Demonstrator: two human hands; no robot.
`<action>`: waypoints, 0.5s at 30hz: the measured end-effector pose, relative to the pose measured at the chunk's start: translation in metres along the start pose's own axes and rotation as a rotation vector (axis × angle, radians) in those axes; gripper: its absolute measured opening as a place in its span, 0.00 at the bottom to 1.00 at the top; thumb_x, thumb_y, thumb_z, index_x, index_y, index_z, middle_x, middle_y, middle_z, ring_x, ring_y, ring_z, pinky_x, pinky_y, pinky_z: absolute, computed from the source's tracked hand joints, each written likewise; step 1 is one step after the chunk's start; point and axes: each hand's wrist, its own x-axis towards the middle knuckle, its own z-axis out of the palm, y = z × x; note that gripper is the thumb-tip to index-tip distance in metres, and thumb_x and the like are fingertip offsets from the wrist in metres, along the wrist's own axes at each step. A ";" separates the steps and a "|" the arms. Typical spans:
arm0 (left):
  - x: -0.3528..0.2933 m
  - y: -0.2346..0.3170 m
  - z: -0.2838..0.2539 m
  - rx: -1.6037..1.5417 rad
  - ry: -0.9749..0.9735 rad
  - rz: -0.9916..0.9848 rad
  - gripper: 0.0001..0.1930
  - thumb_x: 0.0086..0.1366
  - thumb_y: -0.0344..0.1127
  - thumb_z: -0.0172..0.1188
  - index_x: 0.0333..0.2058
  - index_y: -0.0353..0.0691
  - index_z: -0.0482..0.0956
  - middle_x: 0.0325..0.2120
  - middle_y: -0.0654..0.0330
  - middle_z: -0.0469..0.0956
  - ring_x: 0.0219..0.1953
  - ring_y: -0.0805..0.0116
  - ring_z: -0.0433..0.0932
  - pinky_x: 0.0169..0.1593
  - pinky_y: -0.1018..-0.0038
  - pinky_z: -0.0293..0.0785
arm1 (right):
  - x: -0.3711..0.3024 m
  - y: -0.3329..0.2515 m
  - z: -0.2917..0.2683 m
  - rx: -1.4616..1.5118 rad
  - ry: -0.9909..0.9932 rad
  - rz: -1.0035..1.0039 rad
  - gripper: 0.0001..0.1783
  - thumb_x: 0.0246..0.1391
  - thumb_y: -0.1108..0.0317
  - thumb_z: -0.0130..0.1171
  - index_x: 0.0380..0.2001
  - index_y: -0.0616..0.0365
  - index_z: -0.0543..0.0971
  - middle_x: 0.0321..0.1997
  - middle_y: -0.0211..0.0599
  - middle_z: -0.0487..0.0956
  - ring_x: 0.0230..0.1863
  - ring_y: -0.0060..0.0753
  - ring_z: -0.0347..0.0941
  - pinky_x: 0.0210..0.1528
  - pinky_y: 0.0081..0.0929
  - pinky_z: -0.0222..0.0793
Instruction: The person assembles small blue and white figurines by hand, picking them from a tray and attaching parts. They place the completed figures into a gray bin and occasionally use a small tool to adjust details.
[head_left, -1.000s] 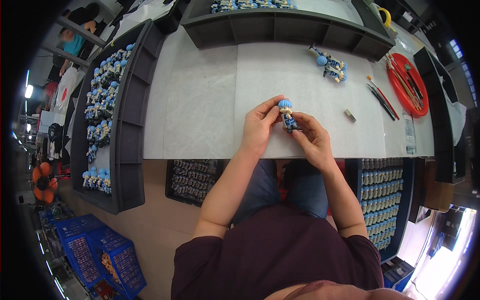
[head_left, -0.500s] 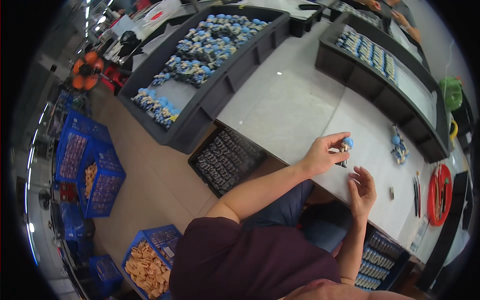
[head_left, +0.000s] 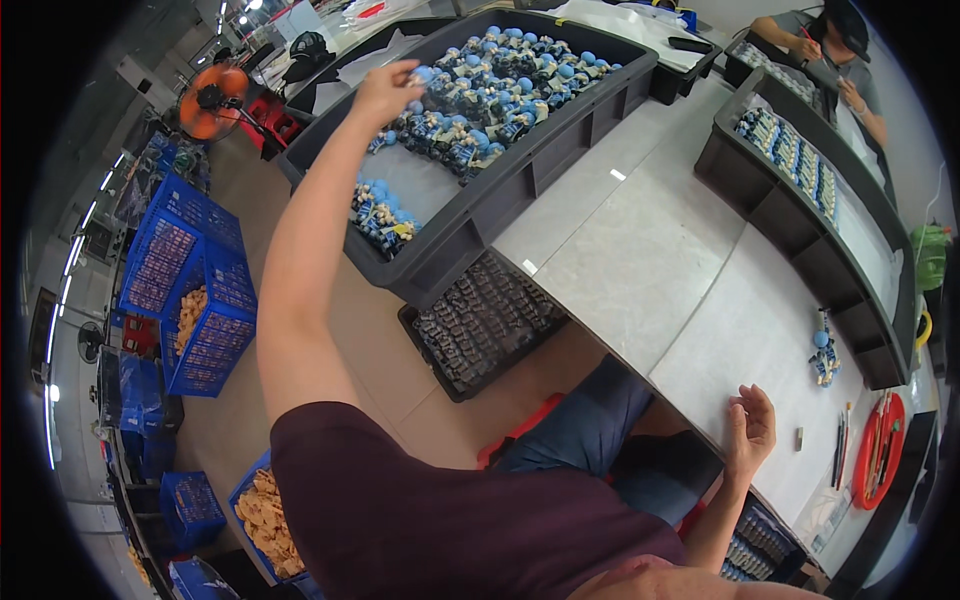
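My left arm stretches out to the far left, and my left hand is over the far-left side of a large dark grey bin. Its fingers are pinched at a small blue-headed figurine, which partly blends in with the pile behind it. Crowded in that bin are many similar blue-headed figurines. My right hand hovers at the table's near edge, fingers loosely curved and apart, holding nothing. A few blue-headed figurines lie on the table beyond it, to the right.
Another grey bin with rows of figurines stands at the right. Brushes, a red tray and a small block lie near it. Below the table sits a black crate. Blue baskets stand left. Someone works at the far right.
My left hand has swung from the near table, beside my right hand, out to the far-left bin with the figurine. My right hand stays near the table edge. The view has shifted.
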 end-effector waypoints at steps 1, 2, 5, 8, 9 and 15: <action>0.012 -0.042 -0.011 0.237 -0.026 -0.015 0.24 0.45 0.30 0.65 0.44 0.41 0.75 0.34 0.54 0.79 0.37 0.66 0.78 0.41 0.74 0.72 | 0.000 -0.001 0.002 -0.001 -0.006 0.004 0.20 0.50 0.76 0.55 0.48 0.64 0.68 0.44 0.41 0.73 0.40 0.25 0.70 0.44 0.21 0.66; 0.015 -0.059 -0.012 0.387 -0.081 -0.059 0.23 0.44 0.31 0.65 0.43 0.42 0.76 0.34 0.54 0.79 0.38 0.63 0.78 0.42 0.72 0.72 | 0.001 -0.001 0.002 -0.012 0.006 0.007 0.20 0.50 0.76 0.55 0.48 0.64 0.68 0.44 0.40 0.73 0.40 0.25 0.70 0.44 0.21 0.66; 0.014 -0.088 -0.006 0.741 -0.259 -0.247 0.20 0.43 0.32 0.65 0.39 0.46 0.78 0.35 0.55 0.78 0.40 0.58 0.77 0.44 0.69 0.72 | 0.001 -0.002 0.002 -0.032 0.039 0.015 0.19 0.50 0.76 0.55 0.47 0.65 0.68 0.43 0.40 0.73 0.39 0.24 0.70 0.43 0.21 0.66; 0.010 -0.115 -0.002 0.907 -0.376 -0.211 0.21 0.40 0.29 0.67 0.38 0.39 0.78 0.33 0.52 0.78 0.38 0.60 0.77 0.43 0.70 0.73 | 0.002 -0.006 0.004 -0.044 0.062 0.029 0.19 0.49 0.77 0.55 0.46 0.65 0.69 0.42 0.39 0.73 0.39 0.24 0.70 0.42 0.21 0.66; 0.010 -0.125 -0.001 0.925 -0.426 -0.204 0.21 0.40 0.29 0.67 0.38 0.39 0.78 0.33 0.52 0.78 0.39 0.60 0.77 0.43 0.70 0.73 | 0.001 -0.007 0.005 -0.048 0.068 0.034 0.18 0.49 0.77 0.55 0.46 0.65 0.69 0.42 0.39 0.74 0.39 0.24 0.70 0.42 0.21 0.66; 0.000 -0.151 0.006 0.939 -0.342 -0.215 0.15 0.52 0.25 0.55 0.40 0.43 0.76 0.38 0.48 0.75 0.43 0.52 0.74 0.46 0.64 0.71 | 0.003 -0.006 0.008 -0.043 0.078 0.056 0.18 0.47 0.76 0.57 0.44 0.64 0.71 0.40 0.38 0.74 0.39 0.24 0.70 0.41 0.20 0.66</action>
